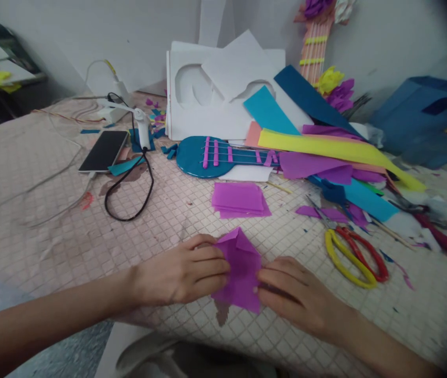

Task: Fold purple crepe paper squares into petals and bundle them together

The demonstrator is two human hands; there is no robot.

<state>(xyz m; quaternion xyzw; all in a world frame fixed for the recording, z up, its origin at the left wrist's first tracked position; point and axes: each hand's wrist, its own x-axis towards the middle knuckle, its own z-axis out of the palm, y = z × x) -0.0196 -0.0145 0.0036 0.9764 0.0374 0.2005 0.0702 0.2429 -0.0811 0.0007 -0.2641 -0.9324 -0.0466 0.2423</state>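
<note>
Between my two hands, near the table's front edge, is a piece of purple crepe paper (pixel 243 275) with its far corner folded over. My left hand (pixel 186 270) grips its left edge, fingers curled and the thumb hidden. On the right edge, my right hand (pixel 296 291) pinches the same paper with bent fingers. Just beyond lies a small stack of purple paper rectangles (pixel 239 198). Behind that stack rests a blue guitar-shaped craft (pixel 202 157) with purple strips and thin strings.
Scissors (pixel 351 257) with yellow and red handles lie at right. Crepe strips, including a yellow one (pixel 326 147), heap behind them. A phone (pixel 104 151), a black cord loop (pixel 129 215) and cables occupy the left. White boards (pixel 223 121) lean against the wall; a blue bag (pixel 416 115) stands far right.
</note>
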